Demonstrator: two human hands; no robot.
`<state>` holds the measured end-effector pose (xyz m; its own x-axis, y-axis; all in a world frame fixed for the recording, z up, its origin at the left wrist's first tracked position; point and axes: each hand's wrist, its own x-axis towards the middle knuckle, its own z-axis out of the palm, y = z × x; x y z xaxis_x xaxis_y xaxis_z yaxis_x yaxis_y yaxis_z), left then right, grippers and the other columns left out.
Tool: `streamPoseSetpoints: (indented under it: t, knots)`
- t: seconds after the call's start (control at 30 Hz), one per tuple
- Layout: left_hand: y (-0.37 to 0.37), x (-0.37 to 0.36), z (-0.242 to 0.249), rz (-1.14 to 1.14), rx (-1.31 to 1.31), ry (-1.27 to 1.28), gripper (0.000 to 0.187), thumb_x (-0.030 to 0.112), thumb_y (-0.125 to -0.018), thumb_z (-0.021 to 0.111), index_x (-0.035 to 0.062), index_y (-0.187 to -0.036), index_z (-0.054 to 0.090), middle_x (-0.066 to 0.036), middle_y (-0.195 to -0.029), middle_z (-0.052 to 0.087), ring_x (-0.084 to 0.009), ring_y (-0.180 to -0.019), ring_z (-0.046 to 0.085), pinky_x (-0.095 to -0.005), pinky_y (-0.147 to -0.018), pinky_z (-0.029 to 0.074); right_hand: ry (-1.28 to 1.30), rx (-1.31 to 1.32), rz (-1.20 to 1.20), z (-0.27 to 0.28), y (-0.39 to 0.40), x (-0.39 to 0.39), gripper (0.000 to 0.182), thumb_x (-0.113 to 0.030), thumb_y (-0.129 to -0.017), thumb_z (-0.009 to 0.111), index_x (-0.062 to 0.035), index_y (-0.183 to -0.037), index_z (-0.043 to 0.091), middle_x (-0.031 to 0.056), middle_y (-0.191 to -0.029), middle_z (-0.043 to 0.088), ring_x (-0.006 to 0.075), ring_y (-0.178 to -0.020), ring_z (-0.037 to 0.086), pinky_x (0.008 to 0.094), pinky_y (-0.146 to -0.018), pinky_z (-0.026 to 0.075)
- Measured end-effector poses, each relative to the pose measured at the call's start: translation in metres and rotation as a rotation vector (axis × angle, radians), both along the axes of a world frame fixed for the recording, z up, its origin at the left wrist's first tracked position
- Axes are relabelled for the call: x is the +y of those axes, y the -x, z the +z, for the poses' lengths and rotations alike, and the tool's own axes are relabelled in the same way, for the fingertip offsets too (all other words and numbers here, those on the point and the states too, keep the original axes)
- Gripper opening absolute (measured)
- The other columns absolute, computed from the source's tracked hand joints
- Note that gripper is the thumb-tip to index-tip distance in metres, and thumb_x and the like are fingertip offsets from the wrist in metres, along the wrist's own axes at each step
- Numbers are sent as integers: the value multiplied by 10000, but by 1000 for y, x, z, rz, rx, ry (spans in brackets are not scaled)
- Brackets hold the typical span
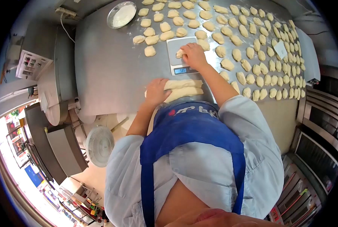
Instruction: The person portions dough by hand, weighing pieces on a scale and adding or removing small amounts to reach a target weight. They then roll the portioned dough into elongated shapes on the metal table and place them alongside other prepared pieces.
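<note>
My right hand (194, 56) is over the pan of a kitchen scale (172, 45), its fingers closed on a small dough piece (180, 53) that is partly hidden. Lit digits show on the scale's display (183, 70). Closer to my body lie two long dough rolls, a far one (184, 84) and a near one (184, 93), side by side. My left hand (156, 92) lies flat over their left end, fingers stretched out and holding nothing.
Many dough pieces (237, 55) are spread in rows over the steel table (108, 68), to the right and behind the scale. A metal bowl of flour (122, 16) stands at the back left. A white card (280, 49) lies among the right-hand rows.
</note>
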<state>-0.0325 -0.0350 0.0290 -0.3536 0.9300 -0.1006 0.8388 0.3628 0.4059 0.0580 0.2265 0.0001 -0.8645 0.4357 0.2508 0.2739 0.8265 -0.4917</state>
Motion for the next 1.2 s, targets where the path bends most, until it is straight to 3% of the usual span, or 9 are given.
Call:
streamPoseSetpoints:
  t: [0.1, 0.3, 0.4, 0.5, 0.63, 0.83, 0.97, 1.03, 1.2]
  knots:
    - [-5, 5, -18, -40, -5, -12, 515, 302, -775, 743, 88, -1222, 602, -141, -1218, 598, -342, -1132, 556, -471, -946, 438, -60, 277, -181, 14, -36, 4, 268, -172, -771, 671, -85, -1025, 657, 123, -952, 637, 342, -932, 578, 462, -849, 447]
    - [-3, 23, -7, -77, -51, 192, 436, 337, -799, 701, 108, -1164, 630, -167, -1097, 643, -347, -1029, 600, -470, -895, 457, -244, 129, -441, -6, -107, 8, 278, -143, -748, 693, -85, -1017, 652, 134, -1010, 611, 341, -927, 572, 469, -834, 452]
    - [5, 33, -6, -113, -150, 331, 381, 359, -822, 658, 122, -1120, 638, -185, -993, 668, -358, -943, 631, -464, -848, 479, 15, 268, -108, 7, -96, -17, 288, -176, -749, 716, -89, -1016, 651, 145, -1064, 630, 347, -1005, 597, 458, -854, 482]
    - [10, 31, -25, -94, -366, 247, 354, 367, -822, 648, 115, -1071, 647, -186, -984, 677, -365, -942, 636, -443, -827, 494, 259, -31, 282, 9, -86, -60, 425, -311, -749, 728, -72, -1092, 651, 162, -1077, 666, 362, -1048, 612, 468, -898, 488]
    - [10, 31, -8, 105, -813, 198, 384, 405, -796, 674, 111, -1042, 648, -142, -1014, 689, -350, -952, 639, -418, -815, 500, 430, -212, 257, 5, -74, -80, 403, -313, -730, 732, -63, -1040, 673, 169, -978, 686, 365, -956, 643, 459, -851, 510]
    - [16, 40, 20, -131, -193, 581, 412, 418, -745, 721, 114, -1018, 665, -110, -1049, 684, -329, -952, 647, -441, -830, 513, 727, -420, 266, 8, -71, -66, 349, -285, -721, 721, -34, -960, 693, 152, -785, 691, 304, -762, 679, 405, -725, 537]
    - [20, 39, 0, -40, -307, 501, 397, 391, -714, 733, 138, -1019, 705, -104, -1060, 692, -328, -977, 651, -437, -847, 515, 942, -733, 286, 56, -67, -50, 352, -288, -724, 708, -8, -935, 694, 145, -719, 680, 235, -703, 675, 358, -676, 532]
    - [17, 41, -2, -212, -371, 175, 448, 403, -699, 727, 115, -1041, 700, -140, -1070, 690, -343, -985, 646, -444, -852, 514, 885, -641, 335, 40, -69, -49, 348, -276, -726, 704, -26, -968, 699, 144, -760, 690, 250, -722, 673, 366, -686, 529]
    - [-5, 62, -7, -265, -649, 129, 583, 437, -695, 740, 74, -1146, 668, -159, -1079, 689, -318, -1007, 647, -408, -883, 503, 742, -390, 483, 49, -61, -48, 297, -251, -721, 707, -69, -956, 710, 147, -807, 702, 298, -764, 680, 396, -698, 534]
